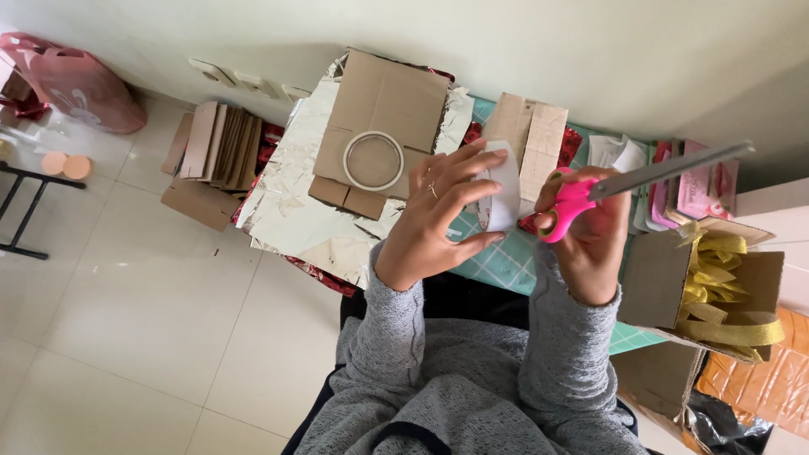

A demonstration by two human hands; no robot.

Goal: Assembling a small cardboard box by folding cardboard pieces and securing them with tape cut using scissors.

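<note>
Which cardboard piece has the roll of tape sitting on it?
The big flat cardboard sheet lying on the silver foil. The tape roll rests on it; the cardboard stack on the floor and the ribbon box carry none.

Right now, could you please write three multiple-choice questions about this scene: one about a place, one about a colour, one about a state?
1. Where does the ring of tape lie?
A. on the flat cardboard
B. inside the box with gold ribbon
C. on the floor

2. What colour are the handles of the scissors?
A. blue
B. pink
C. black

3. What is the left hand doing?
A. resting flat on the table
B. holding a white strip of paper
C. hanging with nothing in it

Answers:
1. A, the ring sits on the brown sheet, above the silver foil.
2. B, the handles in the right hand are bright pink.
3. B, its fingertips pinch the strip.
</note>
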